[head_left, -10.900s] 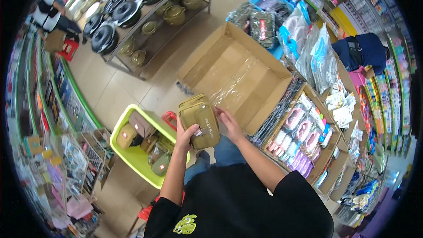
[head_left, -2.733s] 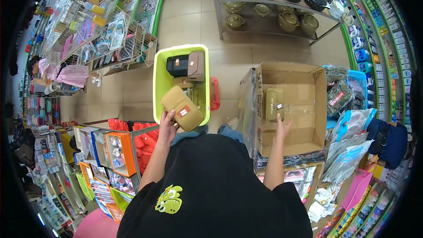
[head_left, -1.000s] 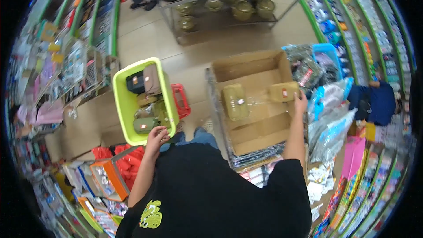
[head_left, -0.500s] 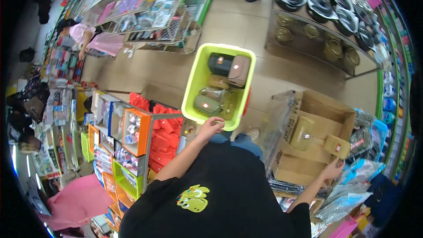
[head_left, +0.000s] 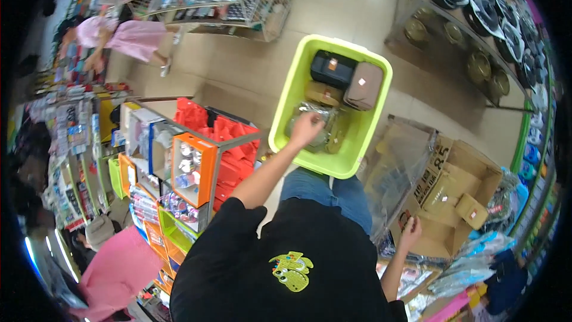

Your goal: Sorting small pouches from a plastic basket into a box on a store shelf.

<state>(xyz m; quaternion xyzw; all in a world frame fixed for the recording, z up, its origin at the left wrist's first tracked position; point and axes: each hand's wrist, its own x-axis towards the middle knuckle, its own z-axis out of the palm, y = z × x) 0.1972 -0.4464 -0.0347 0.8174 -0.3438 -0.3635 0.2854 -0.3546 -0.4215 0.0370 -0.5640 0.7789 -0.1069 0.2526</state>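
- Since half a second ago the left hand (head_left: pixel 305 128) has gone from the near rim of the lime-green crate (head_left: pixel 285 98) down into it, and now sits on a clear-wrapped, olive-coloured pouch (head_left: pixel 319 133) at the crate's near end; the fingers are curled over the wrapping, but whether they have closed on it I cannot tell.
- The right hand (head_left: pixel 411 232) has come back from inside the cardboard box (head_left: pixel 459 203) to its near edge, fingers spread, holding nothing.
- Judging by that, one pouch has been left in the box and the next is being picked from the crate.
- In the crate: a black case (head_left: pixel 332 68) with a small reddish tag at the far left corner, a taupe case (head_left: pixel 363 85) beside it at the far right, a tan one (head_left: pixel 323 92) between those and the hand.
- In the box: a small tan pouch (head_left: pixel 472 210) on the floor near its right wall; a clear plastic liner (head_left: pixel 396 170) hangs over the left wall; one flap carries dark print.
- Left of the person: orange and red display cartons (head_left: pixel 202 155) on a rack.
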